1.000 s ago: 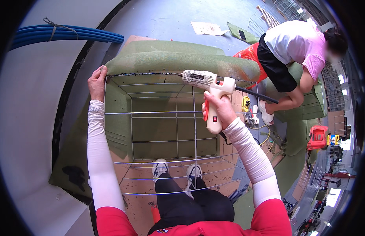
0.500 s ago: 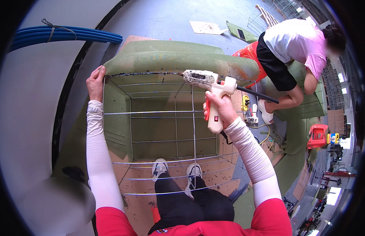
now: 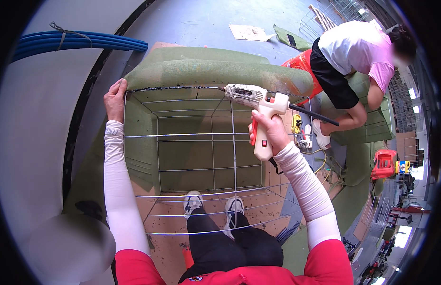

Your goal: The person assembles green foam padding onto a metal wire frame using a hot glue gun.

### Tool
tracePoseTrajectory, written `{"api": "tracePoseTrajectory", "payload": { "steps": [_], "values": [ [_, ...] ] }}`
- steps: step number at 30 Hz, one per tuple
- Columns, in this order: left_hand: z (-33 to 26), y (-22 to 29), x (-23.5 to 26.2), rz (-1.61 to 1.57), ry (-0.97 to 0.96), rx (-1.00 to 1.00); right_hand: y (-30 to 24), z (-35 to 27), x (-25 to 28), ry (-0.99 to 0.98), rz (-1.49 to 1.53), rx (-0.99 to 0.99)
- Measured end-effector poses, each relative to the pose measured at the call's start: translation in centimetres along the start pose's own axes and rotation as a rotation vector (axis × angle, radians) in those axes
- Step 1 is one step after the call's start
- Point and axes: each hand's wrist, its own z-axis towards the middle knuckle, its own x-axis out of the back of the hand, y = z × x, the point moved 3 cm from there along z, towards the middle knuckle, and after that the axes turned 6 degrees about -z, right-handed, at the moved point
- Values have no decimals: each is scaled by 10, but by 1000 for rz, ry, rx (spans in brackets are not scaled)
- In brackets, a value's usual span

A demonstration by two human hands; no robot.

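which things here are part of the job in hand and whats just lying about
Seemingly part of the job:
- glue gun, held in the right hand
- black stick in its rear
- wire frame
- green covering, left hand at its left corner

Apparently just lying about:
- bundled blue tubes
- pale board
- green offcut
- red plastic item

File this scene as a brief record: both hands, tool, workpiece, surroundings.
Left hand: at the left end of the green sheet's near edge
Right hand: gripping a cream glue gun
Tool: nozzle at the right end of a dark line; dark stick out the back
Workpiece: wire frame with green sheet
Surroundings: bent-over co-worker right; blue tubes far left
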Motion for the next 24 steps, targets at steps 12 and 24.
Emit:
{"api": "tracePoseTrajectory", "payload": {
  "steps": [12,24],
  "values": [
    [-6,9,-5,2,-1,10,-5,-1,1,-9,-6,11],
    [-9,12,-7,25,5,13,-4,-2,2,5,13,-6]
  ]
}}
